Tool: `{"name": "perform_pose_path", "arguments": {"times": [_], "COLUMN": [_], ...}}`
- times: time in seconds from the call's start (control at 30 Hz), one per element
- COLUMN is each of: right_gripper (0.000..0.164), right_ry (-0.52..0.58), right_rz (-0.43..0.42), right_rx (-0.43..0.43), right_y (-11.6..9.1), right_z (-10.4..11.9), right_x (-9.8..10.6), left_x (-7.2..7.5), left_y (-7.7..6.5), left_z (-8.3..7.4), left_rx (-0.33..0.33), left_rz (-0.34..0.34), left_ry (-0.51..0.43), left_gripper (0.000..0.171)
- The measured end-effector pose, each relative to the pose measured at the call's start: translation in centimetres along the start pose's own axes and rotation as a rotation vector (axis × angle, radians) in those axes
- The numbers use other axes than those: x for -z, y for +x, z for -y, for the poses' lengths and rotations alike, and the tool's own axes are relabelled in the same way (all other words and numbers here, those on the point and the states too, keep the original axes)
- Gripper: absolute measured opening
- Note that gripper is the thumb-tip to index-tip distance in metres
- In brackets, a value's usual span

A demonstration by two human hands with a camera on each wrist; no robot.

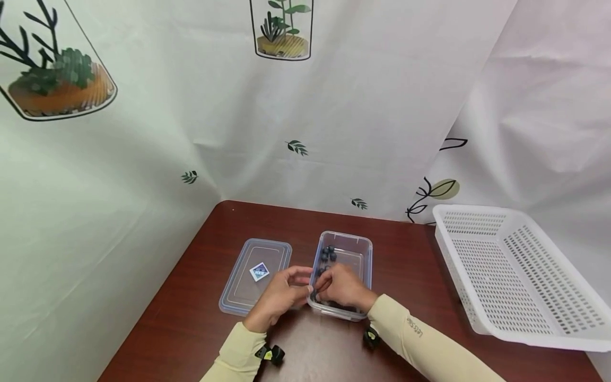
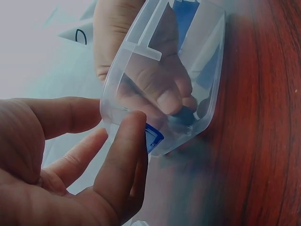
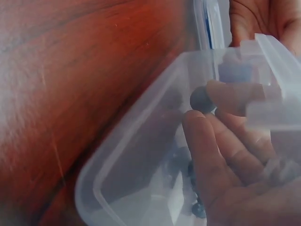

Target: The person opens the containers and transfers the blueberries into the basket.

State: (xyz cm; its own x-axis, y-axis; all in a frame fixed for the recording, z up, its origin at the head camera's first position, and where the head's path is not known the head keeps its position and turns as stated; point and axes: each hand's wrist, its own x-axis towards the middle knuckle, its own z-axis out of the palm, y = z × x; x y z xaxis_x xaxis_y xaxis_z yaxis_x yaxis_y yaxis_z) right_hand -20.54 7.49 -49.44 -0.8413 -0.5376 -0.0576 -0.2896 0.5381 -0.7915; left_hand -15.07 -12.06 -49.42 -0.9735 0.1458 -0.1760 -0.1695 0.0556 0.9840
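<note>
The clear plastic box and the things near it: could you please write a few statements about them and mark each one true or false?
1. The clear plastic box stands without its lid on the table. True.
2. The right hand is resting on the lid. False: it is inside the box, pinching a dark round piece.
3. The lid bears a label. True.
4. The white basket stands left of the box in the head view. False: it stands to the right.
5. The left hand is at the left side of the box in the head view. True.
</note>
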Motion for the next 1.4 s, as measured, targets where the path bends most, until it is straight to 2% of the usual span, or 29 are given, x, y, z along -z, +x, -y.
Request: {"name": "perform_pose_path", "arguments": {"times": [0.13, 0.33, 0.6, 0.83, 1.13, 1.4], "right_gripper": [0.014, 0.020, 0.025, 0.033, 0.042, 0.049], "right_ry": [0.034, 0.061, 0.128, 0.170, 0.058, -0.033], "right_rz": [-0.023, -0.100, -0.229, -0.301, -0.396, -0.459], "right_rx": [-0.022, -0.042, -0.153, -0.174, -0.222, -0.267], "right_y": [-0.1, -0.3, -1.8, -4.2, -8.3, -13.2], "right_z": [0.2, 0.5, 0.0, -1.5, -2.9, -5.1], "right_x": [1.1, 3.5, 8.2, 12.7, 18.2, 22.6], "left_x": [-0.1, -0.1, -0.3, -0.2, -0.2, -0.2], "left_y": [0.2, 0.3, 0.4, 0.5, 0.3, 0.4], "left_z": [0.0, -0.1, -0.1, 0.0, 0.1, 0.0], "left_rx": [0.006, 0.023, 0.021, 0.030, 0.028, 0.031], "left_rz": [-0.002, -0.001, 0.009, -0.007, -0.009, -0.007], "left_ry": [0.007, 0.003, 0.004, 0.005, -0.001, -0.005], "left_gripper": [0.046, 0.045, 0.046, 0.045, 0.047, 0.044]}}
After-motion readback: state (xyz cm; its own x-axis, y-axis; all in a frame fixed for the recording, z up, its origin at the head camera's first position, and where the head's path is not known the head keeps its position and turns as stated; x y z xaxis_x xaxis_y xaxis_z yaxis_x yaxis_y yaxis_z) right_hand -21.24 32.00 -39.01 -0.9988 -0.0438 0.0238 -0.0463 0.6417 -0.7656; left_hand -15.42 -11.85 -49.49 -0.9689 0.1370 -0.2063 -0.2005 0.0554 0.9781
